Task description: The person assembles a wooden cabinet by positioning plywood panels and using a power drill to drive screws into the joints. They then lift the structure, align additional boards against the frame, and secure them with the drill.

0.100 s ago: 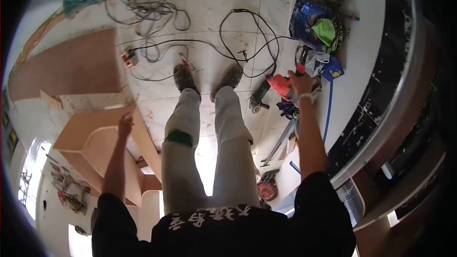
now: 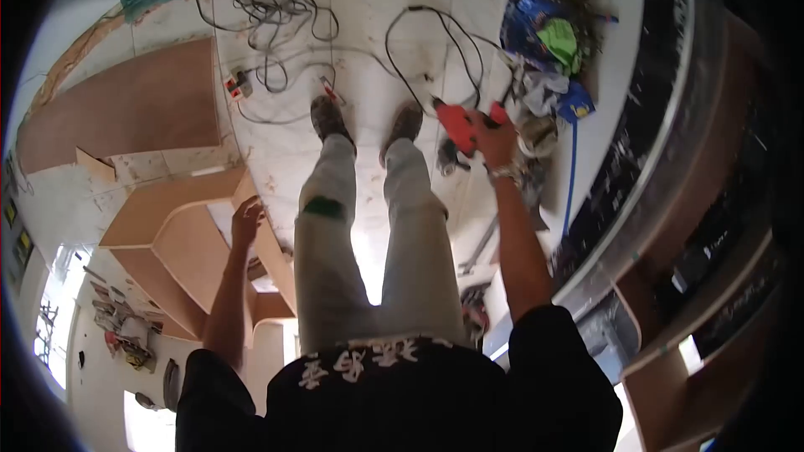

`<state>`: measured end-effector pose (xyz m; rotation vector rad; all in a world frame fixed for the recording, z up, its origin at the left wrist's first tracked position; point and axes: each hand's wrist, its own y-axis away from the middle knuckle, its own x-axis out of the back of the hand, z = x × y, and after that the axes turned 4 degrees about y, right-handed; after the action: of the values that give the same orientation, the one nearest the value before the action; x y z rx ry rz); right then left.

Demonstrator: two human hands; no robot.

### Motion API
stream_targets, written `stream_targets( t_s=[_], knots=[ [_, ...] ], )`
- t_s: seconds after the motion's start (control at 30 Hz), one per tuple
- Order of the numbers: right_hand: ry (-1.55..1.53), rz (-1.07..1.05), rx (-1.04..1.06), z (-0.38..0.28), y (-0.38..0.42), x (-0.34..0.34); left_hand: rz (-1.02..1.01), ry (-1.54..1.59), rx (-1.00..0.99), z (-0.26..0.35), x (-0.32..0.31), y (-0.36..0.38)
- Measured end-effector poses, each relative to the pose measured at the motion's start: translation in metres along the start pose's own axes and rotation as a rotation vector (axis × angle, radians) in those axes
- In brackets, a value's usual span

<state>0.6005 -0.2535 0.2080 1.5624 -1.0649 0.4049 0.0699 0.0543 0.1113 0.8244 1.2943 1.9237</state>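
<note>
My right hand [image 2: 494,141] is wrapped round a red power drill [image 2: 456,127], its dark front end pointing left toward my shoe. Partly behind the drill, an angle grinder [image 2: 449,156] lies on the tiled floor. To the right of that hand are a crumpled clear plastic bag [image 2: 543,90] and a blue package [image 2: 576,103]. My left hand [image 2: 248,218] holds nothing, its fingers loosely apart. It overlaps the edge of a light wooden cabinet frame [image 2: 180,209] in this view.
Tangled black cable [image 2: 280,4] spreads over the floor, with a cable loop [image 2: 431,12] ahead of my feet. A power strip [image 2: 238,84] lies beside a brown board [image 2: 126,96]. Right of the drill sits a blue bag [image 2: 528,25] with a green cloth [image 2: 559,43].
My right hand has drawn the drill left, away from the plastic bag and over the grinder. My left hand has shifted slightly right, and the view has moved a little.
</note>
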Motion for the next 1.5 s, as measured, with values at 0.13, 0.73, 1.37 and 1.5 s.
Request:
stream_targets(
  t_s=[0.13,0.73,1.37,1.5],
  knots=[
    [-0.624,-0.124,0.073,-0.094,0.143,-0.063,-0.107,0.328,-0.167,0.072,-0.048,0.140],
    [0.515,-0.664,1.976,-0.118,0.433,0.088,0.294,1.589,-0.713,0.053,-0.132,0.391],
    [1.338,-0.509,1.073,-0.032,0.521,-0.044,0.982,1.477,-0.551,-0.490,-0.185,0.496],
    [1.750,-0.318,1.037,-0.034,0.544,-0.072,1.061,1.672,0.424,-0.737,-0.359,0.548]
  ],
)
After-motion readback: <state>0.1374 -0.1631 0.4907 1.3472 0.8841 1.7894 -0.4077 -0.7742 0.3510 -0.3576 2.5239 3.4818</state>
